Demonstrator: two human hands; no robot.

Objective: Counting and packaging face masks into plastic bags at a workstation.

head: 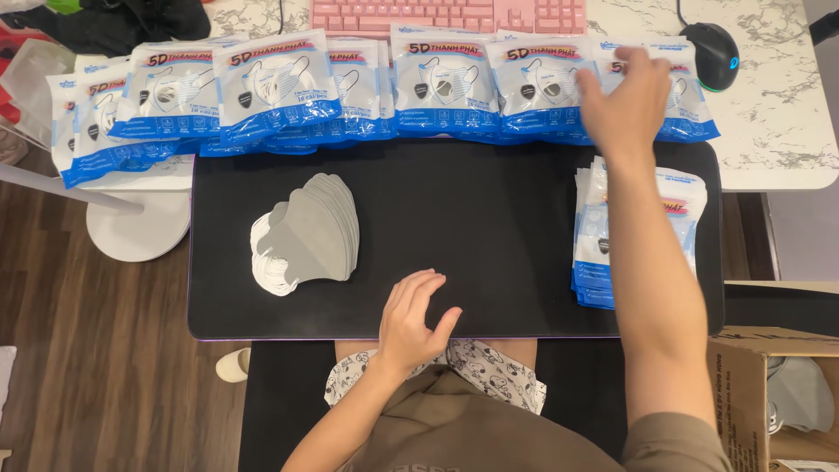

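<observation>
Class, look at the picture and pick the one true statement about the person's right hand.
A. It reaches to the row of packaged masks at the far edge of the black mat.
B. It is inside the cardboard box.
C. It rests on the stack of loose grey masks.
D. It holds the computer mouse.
A: the right hand lies on the row of packaged masks, apart from the grey masks, mouse and cardboard box.

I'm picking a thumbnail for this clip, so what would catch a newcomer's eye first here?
First, the long overlapping row of blue-and-white mask packets across the far edge of the black mat, where the right hand rests on one near the right end. Next, the fanned stack of grey masks lying on the mat's left half. The left hand lies flat and empty on the mat's near edge.
</observation>
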